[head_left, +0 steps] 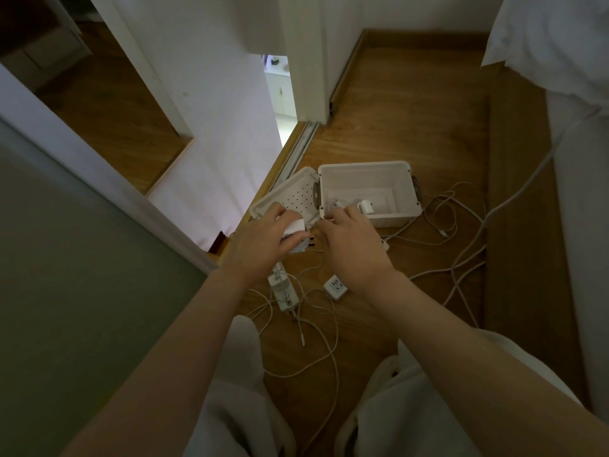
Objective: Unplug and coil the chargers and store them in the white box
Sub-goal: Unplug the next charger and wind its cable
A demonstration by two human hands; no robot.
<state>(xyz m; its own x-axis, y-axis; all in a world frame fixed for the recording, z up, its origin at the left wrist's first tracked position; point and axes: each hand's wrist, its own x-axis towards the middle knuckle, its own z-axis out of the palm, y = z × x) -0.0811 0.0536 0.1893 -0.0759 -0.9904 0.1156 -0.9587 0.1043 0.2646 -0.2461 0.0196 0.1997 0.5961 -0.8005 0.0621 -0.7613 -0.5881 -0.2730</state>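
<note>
Wooden floorboards [412, 133] run between white walls and a doorway in this dim head-camera view, with the person's pale-trousered knees at the bottom edge. Both bare arms reach forward over a tangle of white cables [316, 328]. Left hand [260, 244]: fingers curled closed around a white charger block [294, 226] and the loops of cable wound beside it, the block sticking out just past the fingertips. Right hand [349, 239]: fingers bent downward at the near edge of the white box [369, 173], tips hidden behind the knuckles, so whether they pinch a cable cannot be told. Just beyond those fingertips, inside the open box, lie a small white adapter [365, 206] and a coiled lead. The box's perforated lid [296, 192] leans open beyond the left hand's fingers. Below the left wrist, a white power strip [283, 290] rests on the floor; a square white socket cube [335, 287] sits under the right wrist. More loose cables [454, 222] trail right of the box.
</note>
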